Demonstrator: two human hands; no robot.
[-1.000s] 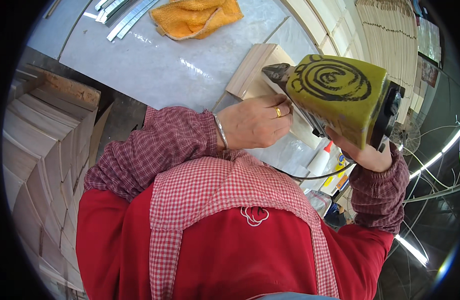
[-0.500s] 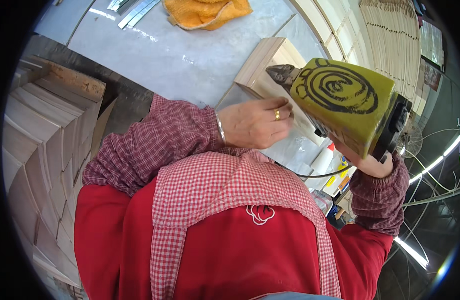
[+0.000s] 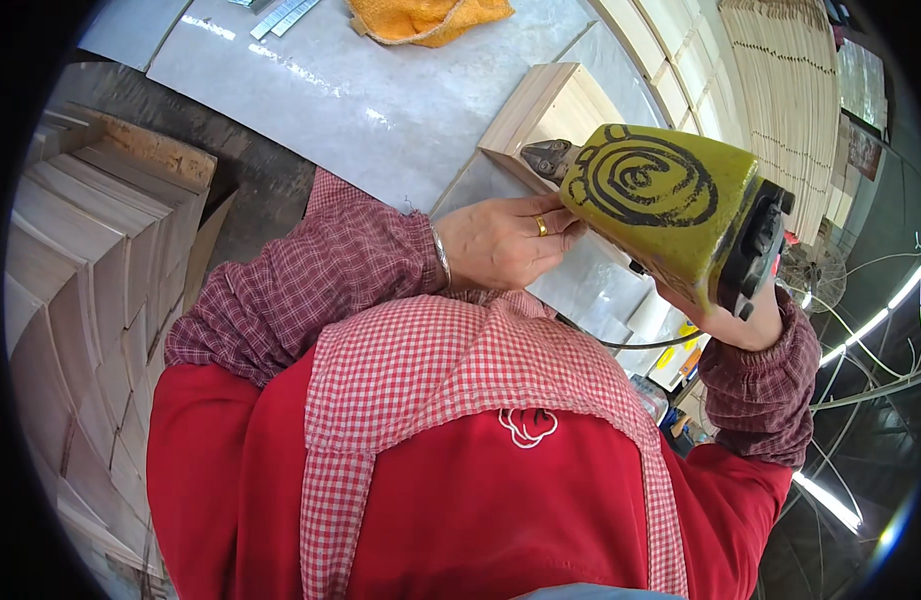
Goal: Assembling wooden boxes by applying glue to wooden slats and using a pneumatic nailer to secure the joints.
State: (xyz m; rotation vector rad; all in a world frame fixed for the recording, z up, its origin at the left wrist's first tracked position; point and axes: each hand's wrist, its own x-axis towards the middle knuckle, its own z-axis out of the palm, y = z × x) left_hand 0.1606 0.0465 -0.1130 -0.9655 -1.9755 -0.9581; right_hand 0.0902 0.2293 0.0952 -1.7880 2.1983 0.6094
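Note:
My right hand (image 3: 738, 318) grips a nail gun (image 3: 671, 195) with a yellow-green body, black spirals drawn on it and a dark metal nose (image 3: 547, 158). The gun points left, its nose over a pale wooden box (image 3: 529, 110) lying on the table. At the box's near side is my left hand (image 3: 506, 240), its fingers curled together, a gold ring on one of them. Their tips lie close under the gun's body, so what they pinch, if anything, is hidden. The gun covers much of the box.
An orange cloth (image 3: 431, 22) and metal strips (image 3: 284, 16) lie at the table's far side. Stacked wooden pieces (image 3: 111, 250) stand on the left, more boards (image 3: 781, 90) at the far right. A dark hose (image 3: 646, 346) runs below the gun, near a white bottle (image 3: 649, 315).
The nail gun has moved slightly left and its body has come closer to my left hand. My left hand stays nearly in place by the box.

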